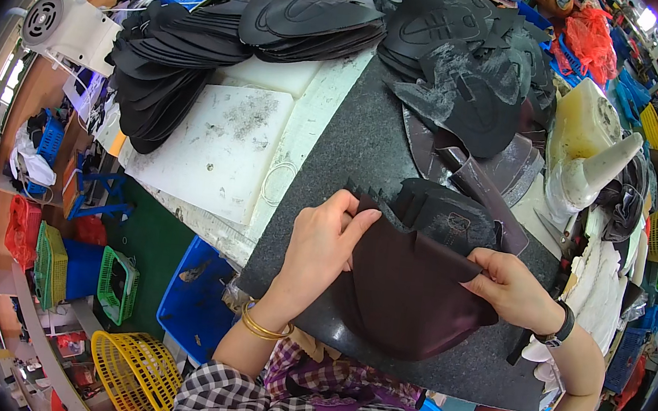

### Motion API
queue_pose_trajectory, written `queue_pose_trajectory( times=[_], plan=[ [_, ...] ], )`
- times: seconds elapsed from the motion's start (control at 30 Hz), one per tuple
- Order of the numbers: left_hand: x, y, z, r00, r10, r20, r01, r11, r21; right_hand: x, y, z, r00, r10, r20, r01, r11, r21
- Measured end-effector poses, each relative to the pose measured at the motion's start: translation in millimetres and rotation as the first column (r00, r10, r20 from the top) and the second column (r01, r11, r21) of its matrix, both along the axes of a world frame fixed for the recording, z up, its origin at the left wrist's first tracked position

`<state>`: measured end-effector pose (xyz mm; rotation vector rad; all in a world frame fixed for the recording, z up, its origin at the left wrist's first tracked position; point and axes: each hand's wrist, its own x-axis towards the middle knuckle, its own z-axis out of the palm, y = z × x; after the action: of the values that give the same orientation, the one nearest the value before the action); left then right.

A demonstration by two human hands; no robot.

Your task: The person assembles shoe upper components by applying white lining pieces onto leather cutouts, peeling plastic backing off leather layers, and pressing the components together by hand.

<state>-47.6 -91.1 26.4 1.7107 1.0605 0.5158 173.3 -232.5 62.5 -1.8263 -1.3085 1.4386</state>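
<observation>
A dark brown, leather-like sheet (415, 303) hangs curved between my two hands over the dark grey work surface (334, 158). My left hand (327, 241) pinches its upper left corner between thumb and fingers, where a jagged, notched black edge sticks up. At the upper right edge, my right hand (517, 288) grips the same sheet with thumb and bent fingers. Just beyond it lie black cut pieces (448, 214) with notched edges, partly covered by the sheet. Farther back, folded brown pieces (491, 186) rest beneath a scuffed black shaped piece (477, 97).
Fanned stacks of black shaped pieces (176, 53) lie at the back left, beside a white board (231, 147). To the right stand a yellowish container (582, 120) with a pale cone-shaped spout and scissors (557, 233). A blue bin (195, 296) and yellow basket (135, 374) sit lower left.
</observation>
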Motion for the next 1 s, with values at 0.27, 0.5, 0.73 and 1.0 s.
queue_pose_trajectory(
  times=[0.27, 0.5, 0.73, 1.0],
  plan=[
    [2, 7, -3, 0.921, 0.051, -0.387, 0.203, 0.785, 0.585, -5, 5, -1, 0.996, 0.001, 0.088, 0.0, 1.0, -0.01],
    [-8, -104, 8, 0.831, -0.52, -0.195, 0.537, 0.661, 0.524, 0, 5, 1, 0.99, 0.044, 0.135, -0.054, 0.996, 0.067],
    [-11, -120, -2, 0.844, -0.469, -0.261, 0.52, 0.596, 0.612, 37, -16, -4, 0.982, -0.107, -0.154, 0.083, 0.984, -0.155],
    [1, -138, 6, 0.829, -0.353, -0.433, 0.557, 0.575, 0.599, 29, -21, 8, 0.991, -0.109, -0.078, 0.113, 0.992, 0.048]
  ],
)
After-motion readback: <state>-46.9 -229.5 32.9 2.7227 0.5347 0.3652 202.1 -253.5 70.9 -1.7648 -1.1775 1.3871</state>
